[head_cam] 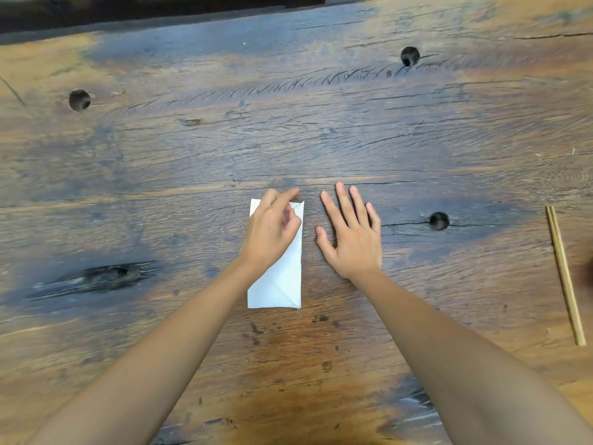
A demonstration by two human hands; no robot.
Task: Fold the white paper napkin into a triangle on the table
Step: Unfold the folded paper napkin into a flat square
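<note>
Two bare hands work at a white paper napkin point(277, 277), which lies flat as a tall narrow rectangle on the worn wooden table point(288, 130). A diagonal crease runs from under the hand down to the napkin's near right corner. The left hand point(272, 231) rests on the napkin's far half, fingers curled, the index finger reaching past its far edge; whether it pinches a layer at the far right corner cannot be told. The right hand point(351, 234) lies just right of the napkin, palm down and fingers spread wide, apart from the paper and holding nothing. The step in hand appears to be setting a diagonal fold. To do it well, the left hand should pin the paper so it does not slide, the moving corner should meet the opposite edge squarely, and the crease should be pressed flat from the fold outward. A pair of chopsticks point(564, 277) lies well to the right of the napkin, and dark knot holes point(439, 220) mark the wood beyond the right hand; neither obstructs the fold.
</note>
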